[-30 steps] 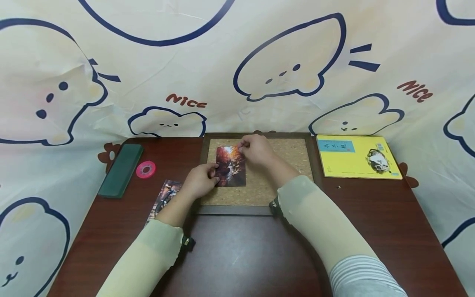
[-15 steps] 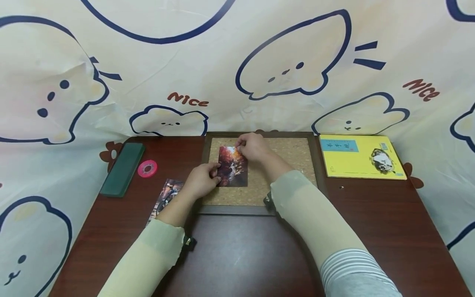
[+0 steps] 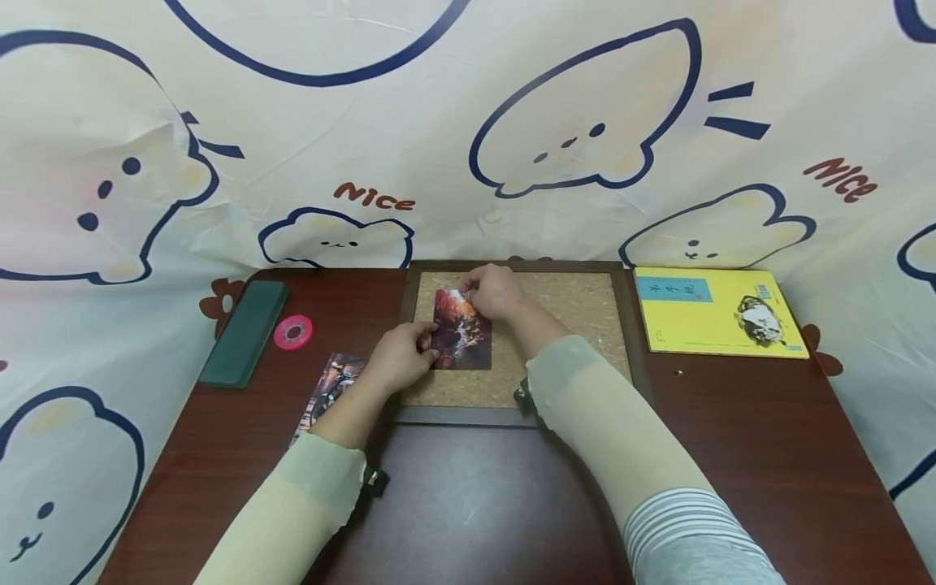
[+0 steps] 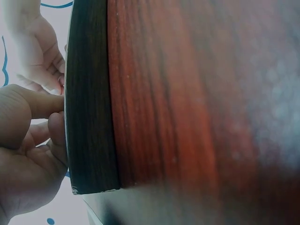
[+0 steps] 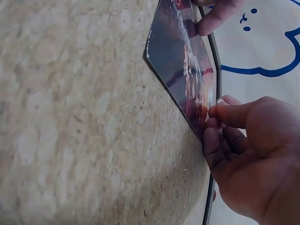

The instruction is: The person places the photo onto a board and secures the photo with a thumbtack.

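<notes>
In the head view a photo [image 3: 463,333] of an orange-red and dark scene lies upright on the left half of a framed cork board [image 3: 563,378]. My left hand [image 3: 398,356] holds the photo's left edge between thumb and fingers, low down. At the photo's top right, my right hand [image 3: 496,292] has its thumb and fingertips pinched together. The right wrist view shows this right hand [image 5: 262,145] with a small pale pin [image 5: 220,101] at its fingertips, mostly hidden. The left wrist view catches the left hand [image 4: 33,145] beyond the board's dark frame [image 4: 91,98].
Another photo [image 3: 335,386] lies left of the board, partly under my left forearm. Farther left are a pink ring-shaped item [image 3: 293,332] and a dark green case [image 3: 244,333]. A yellow book [image 3: 720,313] lies right of the board, with a tiny metallic thing [image 3: 678,372] below it.
The head view has shifted slightly. My right hand has moved a little left along the photo's top edge. The left hand stays at the photo's left edge.
</notes>
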Demonstrator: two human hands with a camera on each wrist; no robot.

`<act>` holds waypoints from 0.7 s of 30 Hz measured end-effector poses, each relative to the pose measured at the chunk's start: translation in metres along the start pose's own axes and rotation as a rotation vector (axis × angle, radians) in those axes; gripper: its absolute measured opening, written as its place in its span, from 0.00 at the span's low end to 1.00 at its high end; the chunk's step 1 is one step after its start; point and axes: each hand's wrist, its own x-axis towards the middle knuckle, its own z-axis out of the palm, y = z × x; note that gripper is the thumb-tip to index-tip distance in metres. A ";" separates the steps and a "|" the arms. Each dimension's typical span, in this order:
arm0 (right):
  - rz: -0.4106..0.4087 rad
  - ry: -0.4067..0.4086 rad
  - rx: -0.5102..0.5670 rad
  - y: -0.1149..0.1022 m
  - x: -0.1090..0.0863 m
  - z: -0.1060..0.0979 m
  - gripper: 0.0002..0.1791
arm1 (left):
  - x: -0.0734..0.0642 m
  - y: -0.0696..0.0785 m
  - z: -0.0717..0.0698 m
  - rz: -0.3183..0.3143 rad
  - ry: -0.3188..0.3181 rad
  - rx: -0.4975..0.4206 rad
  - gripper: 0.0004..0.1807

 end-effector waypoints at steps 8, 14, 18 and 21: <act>-0.012 -0.017 -0.049 -0.002 0.003 0.001 0.13 | -0.002 -0.001 0.000 0.003 0.002 0.006 0.25; -0.019 -0.055 -0.088 -0.003 0.010 -0.001 0.12 | -0.001 0.000 0.000 0.002 0.003 0.021 0.24; -0.021 -0.106 -0.127 -0.006 0.013 -0.004 0.12 | -0.001 0.001 -0.001 0.002 0.001 0.015 0.25; -0.016 -0.132 -0.149 -0.009 0.013 -0.006 0.12 | -0.002 0.002 -0.001 0.003 0.001 0.008 0.25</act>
